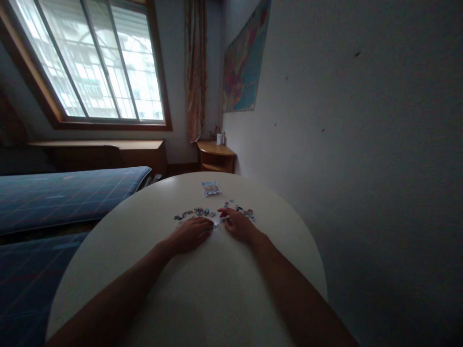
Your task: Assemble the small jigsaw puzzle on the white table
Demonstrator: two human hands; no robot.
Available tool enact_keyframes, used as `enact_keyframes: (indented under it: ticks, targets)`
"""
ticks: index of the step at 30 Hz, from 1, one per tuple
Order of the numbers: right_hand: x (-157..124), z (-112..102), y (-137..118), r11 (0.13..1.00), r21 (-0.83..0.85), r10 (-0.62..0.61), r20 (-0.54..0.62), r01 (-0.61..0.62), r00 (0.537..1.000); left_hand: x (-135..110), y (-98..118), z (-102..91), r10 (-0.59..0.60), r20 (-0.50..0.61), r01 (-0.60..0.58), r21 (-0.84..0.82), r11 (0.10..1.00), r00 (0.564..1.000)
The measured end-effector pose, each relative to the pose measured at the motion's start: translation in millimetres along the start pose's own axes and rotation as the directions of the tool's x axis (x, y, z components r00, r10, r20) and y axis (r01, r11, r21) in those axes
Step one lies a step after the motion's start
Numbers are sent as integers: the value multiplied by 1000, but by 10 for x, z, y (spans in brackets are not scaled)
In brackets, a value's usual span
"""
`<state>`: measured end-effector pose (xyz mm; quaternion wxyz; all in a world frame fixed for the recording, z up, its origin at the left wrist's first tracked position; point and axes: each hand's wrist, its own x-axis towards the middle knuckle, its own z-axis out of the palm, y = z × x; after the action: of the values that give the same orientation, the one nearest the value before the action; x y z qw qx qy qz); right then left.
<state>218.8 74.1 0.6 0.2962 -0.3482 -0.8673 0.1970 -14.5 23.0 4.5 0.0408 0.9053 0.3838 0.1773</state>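
Both my hands rest on a round white table (152,226) among small colourful puzzle pieces (193,212). My left hand (191,233) lies palm down, fingers stretched flat toward the pieces near its fingertips. My right hand (237,224) is curled beside it, forefinger and thumb pinched together over a small piece (222,220) between the two hands. More loose pieces (246,211) lie just beyond my right hand. A small printed picture bag (211,188) lies farther back on the table.
A bed with a blue checked cover (65,195) stands to the left of the table. A grey wall (361,144) runs close along the right. A wooden corner shelf (216,156) and a window (97,62) are at the back.
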Motion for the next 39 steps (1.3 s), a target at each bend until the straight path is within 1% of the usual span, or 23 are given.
enact_keyframes:
  ticks: [5, 10, 17, 19, 22, 24, 26, 30, 36, 39]
  targets:
    - [8, -13, -26, 996, -81, 45, 4, -45, 999, -5, 10, -5, -12, -16, 12, 5, 1000, 1000]
    - [4, -51, -64, 999, -48, 14, 43, -12, 999, 0, 1, -3, 20, 2, -20, 13, 1000, 1000]
    - [8, -46, -109, 1000, -12, 5, 94, -4, 996, -16, -21, 10, 50, -30, -50, -6, 999, 998]
    - [16, -22, -98, 999, -38, 3, 82, 1, 997, -18, -14, 3, 47, -35, -48, -16, 999, 998]
    - [34, 2, -58, 991, -133, 18, 54, -11, 998, -15, -2, -5, 42, -28, -42, -18, 999, 999]
    - [47, 5, -29, 982, -189, 30, 62, -18, 998, -12, 8, -9, 34, -23, -35, -13, 999, 999]
    - [56, 3, -6, 978, -207, 45, 81, -28, 996, -9, 17, -11, 23, -18, -23, -3, 1000, 1000]
    - [55, 3, 21, 984, -175, 54, 88, -38, 995, -7, 22, -9, 25, -6, -25, 11, 1000, 1000]
    - [37, 7, 40, 992, -128, 7, 93, 5, 996, -8, 23, -17, 57, -25, -58, -32, 998, 998]
    - [31, 1, 34, 993, -120, -8, 96, 20, 995, -8, 22, -18, 54, -20, -55, -39, 998, 998]
